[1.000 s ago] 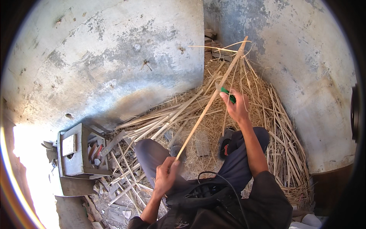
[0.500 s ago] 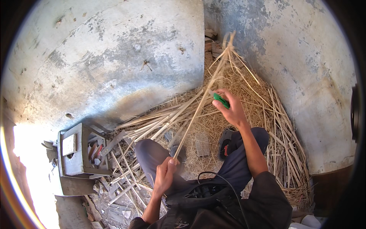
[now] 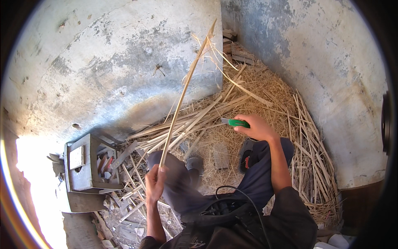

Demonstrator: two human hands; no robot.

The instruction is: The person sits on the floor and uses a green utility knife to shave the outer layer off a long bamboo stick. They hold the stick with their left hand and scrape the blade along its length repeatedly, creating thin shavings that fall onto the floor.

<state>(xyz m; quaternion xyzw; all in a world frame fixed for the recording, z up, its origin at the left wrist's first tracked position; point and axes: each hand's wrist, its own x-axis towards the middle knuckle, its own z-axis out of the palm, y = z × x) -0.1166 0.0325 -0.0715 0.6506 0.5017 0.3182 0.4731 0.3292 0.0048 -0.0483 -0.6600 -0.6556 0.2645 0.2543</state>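
A long split bamboo strip (image 3: 181,99) rises from my left hand (image 3: 155,182), which is closed round its lower end above my left knee. The strip leans away toward the wall, with frayed shavings hanging off its far tip. My right hand (image 3: 258,128) is wrapped round a green-handled utility knife (image 3: 239,123), its short blade out and pointing left. Blade and strip are apart. Below them, loose bamboo strips (image 3: 207,110) lie in a bundle across a heap of pale shavings (image 3: 265,93).
A grey wooden box-like stool (image 3: 89,164) lies at the left, with odds and ends inside. More thin strips (image 3: 313,166) are piled along the right wall (image 3: 327,74). A flat block (image 3: 220,155) sits between my feet. Plastered walls meet at the far corner.
My left hand has moved left and a little up, swinging the strip's far end left. My right hand has dropped slightly, and the knife has come away from the strip.
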